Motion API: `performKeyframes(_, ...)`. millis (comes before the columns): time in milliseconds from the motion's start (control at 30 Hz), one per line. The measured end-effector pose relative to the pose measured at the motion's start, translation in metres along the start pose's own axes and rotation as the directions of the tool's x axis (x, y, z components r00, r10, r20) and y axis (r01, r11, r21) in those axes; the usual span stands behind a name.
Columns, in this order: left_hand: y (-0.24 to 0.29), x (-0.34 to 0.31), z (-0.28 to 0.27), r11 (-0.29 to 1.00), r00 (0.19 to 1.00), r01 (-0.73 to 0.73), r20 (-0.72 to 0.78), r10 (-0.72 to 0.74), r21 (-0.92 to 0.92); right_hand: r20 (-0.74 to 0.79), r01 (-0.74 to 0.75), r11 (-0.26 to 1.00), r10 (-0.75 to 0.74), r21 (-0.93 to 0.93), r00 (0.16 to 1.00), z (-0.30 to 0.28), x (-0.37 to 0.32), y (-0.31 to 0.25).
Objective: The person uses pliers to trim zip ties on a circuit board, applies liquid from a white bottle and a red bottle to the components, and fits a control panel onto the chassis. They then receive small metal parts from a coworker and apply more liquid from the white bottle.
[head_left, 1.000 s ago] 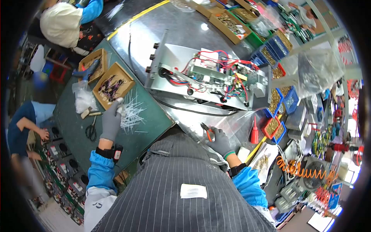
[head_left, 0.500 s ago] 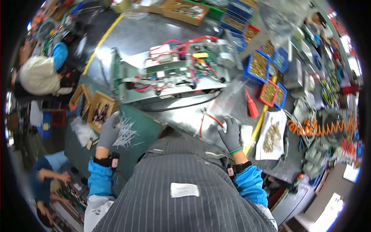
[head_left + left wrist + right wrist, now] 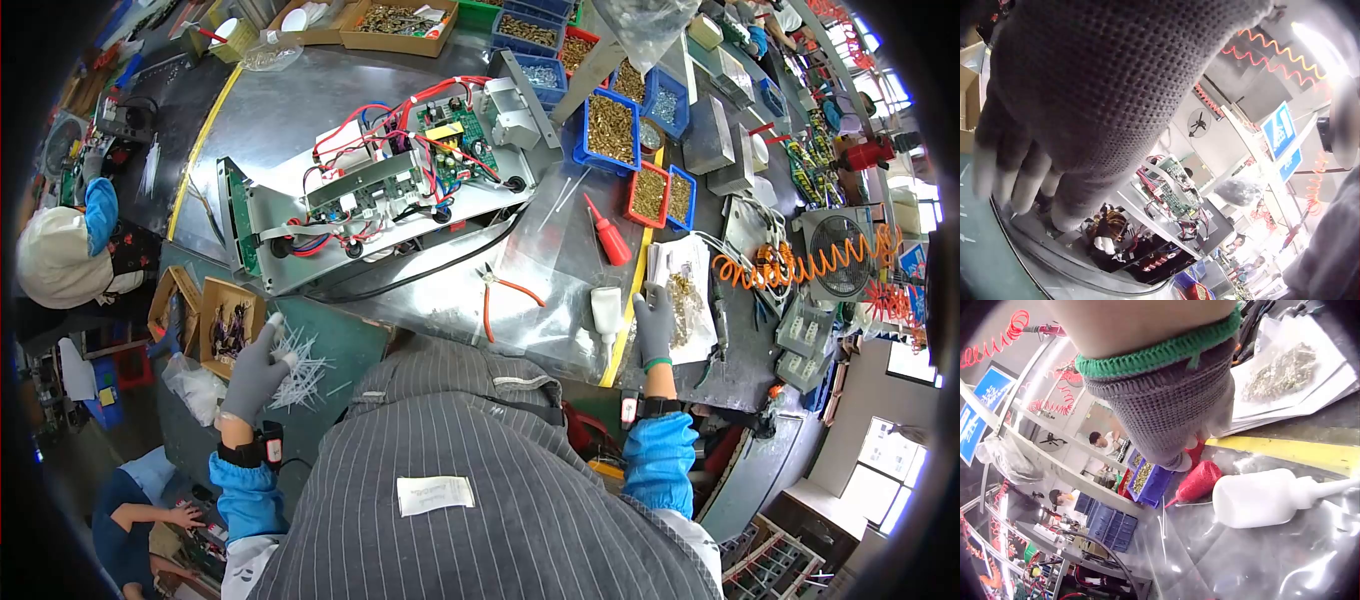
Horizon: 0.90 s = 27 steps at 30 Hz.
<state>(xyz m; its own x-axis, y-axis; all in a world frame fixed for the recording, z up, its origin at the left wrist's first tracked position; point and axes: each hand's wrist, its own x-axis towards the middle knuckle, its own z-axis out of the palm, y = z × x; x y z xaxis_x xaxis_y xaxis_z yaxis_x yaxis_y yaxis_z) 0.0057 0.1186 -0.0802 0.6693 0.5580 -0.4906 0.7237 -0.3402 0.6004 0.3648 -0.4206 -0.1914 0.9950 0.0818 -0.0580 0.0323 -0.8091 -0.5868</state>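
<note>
My left hand point(image 3: 258, 378), in a grey glove, hovers by a heap of white cable ties point(image 3: 300, 372) with thumb and fingers spread and nothing between them. In the left wrist view its fingers point downward, loosely bent. The gloved right hand point(image 3: 655, 322) is at the left edge of some white paper sheets point(image 3: 700, 262) bearing small brass-coloured parts point(image 3: 686, 305); its fingers are relaxed and hold nothing. Just left of it lies a white squeeze bottle point(image 3: 606, 310), and a red squeeze bottle point(image 3: 608, 238) is farther back. Orange-handled pliers point(image 3: 488, 285) rest on the metal tabletop with handles spread.
A metal chassis point(image 3: 390, 215) with circuit boards and wires occupies the middle of the bench. Cardboard boxes point(image 3: 205, 330) stand beyond the left hand. Blue bins point(image 3: 608, 150) and red bins of small parts line the back right. Another person point(image 3: 75, 250) sits at far left.
My right hand has let go of the pliers, left them on the tabletop and moved right to the paper. The left hand stays by the cable ties. The head view has swung rightward.
</note>
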Motion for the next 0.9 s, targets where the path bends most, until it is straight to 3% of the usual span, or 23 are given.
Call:
performKeyframes(33,0.002,0.000,0.001,1.000,1.000,-0.002,-0.001,0.002,-0.005,-0.003,0.004,1.000,-0.004,-0.003,1.000,0.004,0.005,-0.001)
performKeyframes(100,0.010,0.002,0.001,0.987,0.987,-0.077,0.150,0.055,0.142,0.040,0.037,0.995,-0.033,-0.097,0.999,0.013,0.019,-0.006)
performKeyframes(167,0.021,0.002,0.006,0.964,0.986,-0.115,0.147,0.081,0.241,0.064,0.029,0.991,-0.021,-0.131,0.998,0.023,0.037,-0.010)
performKeyframes(233,0.022,-0.004,0.017,0.936,0.955,-0.295,0.056,0.290,0.190,0.089,0.031,0.993,-0.020,-0.114,0.996,0.032,0.054,-0.012)
performKeyframes(267,0.024,-0.007,0.024,0.954,0.955,-0.296,0.010,0.296,0.044,0.105,0.041,0.990,-0.027,-0.138,0.994,0.036,0.065,-0.009)
performKeyframes(300,0.036,-0.014,0.027,0.959,0.960,-0.279,-0.009,0.280,0.038,0.121,0.065,0.988,-0.048,-0.137,0.992,0.036,0.072,-0.013)
performKeyframes(367,0.065,-0.029,0.027,0.997,0.995,-0.078,-0.061,0.077,-0.017,0.182,0.014,0.983,0.019,-0.181,0.983,0.031,0.078,-0.014)
performKeyframes(400,0.063,-0.035,0.033,0.988,0.981,-0.152,-0.126,0.148,-0.018,0.187,0.025,0.976,0.016,-0.215,0.982,0.028,0.080,-0.010)
performKeyframes(500,0.066,-0.049,0.049,0.983,0.965,-0.172,-0.212,0.154,-0.069,0.406,0.055,0.998,-0.043,-0.018,0.913,0.019,0.052,-0.004)
performKeyframes(533,0.075,-0.053,0.051,0.990,0.976,-0.129,-0.186,0.116,-0.060,0.453,0.052,0.997,-0.073,0.057,0.889,0.036,0.044,0.025)
performKeyframes(567,0.082,-0.054,0.057,0.994,0.972,-0.101,-0.216,0.088,-0.050,0.396,0.131,0.986,-0.081,-0.099,0.914,0.049,0.031,0.048)
performKeyframes(633,0.092,-0.053,0.070,0.972,0.951,-0.230,-0.223,0.214,-0.048,0.379,0.038,0.992,0.012,-0.124,0.925,0.057,0.011,0.021)
performKeyframes(700,0.126,-0.055,0.062,0.970,0.945,-0.240,-0.217,0.243,0.041,0.259,0.012,0.982,0.038,-0.187,0.965,0.057,-0.001,-0.003)
performKeyframes(767,0.142,-0.047,0.052,0.954,0.932,-0.274,-0.210,0.295,0.126,0.255,0.029,0.989,0.008,-0.142,0.967,0.062,0.000,0.001)
performKeyframes(833,0.145,-0.038,0.044,0.905,0.841,-0.401,-0.335,0.425,0.142,0.354,-0.042,0.999,0.049,-0.027,0.934,0.058,0.005,0.004)
performKeyframes(900,0.150,-0.028,0.035,0.899,0.803,-0.418,-0.410,0.433,0.131,0.338,-0.002,1.000,0.006,-0.013,0.941,0.057,0.011,0.019)
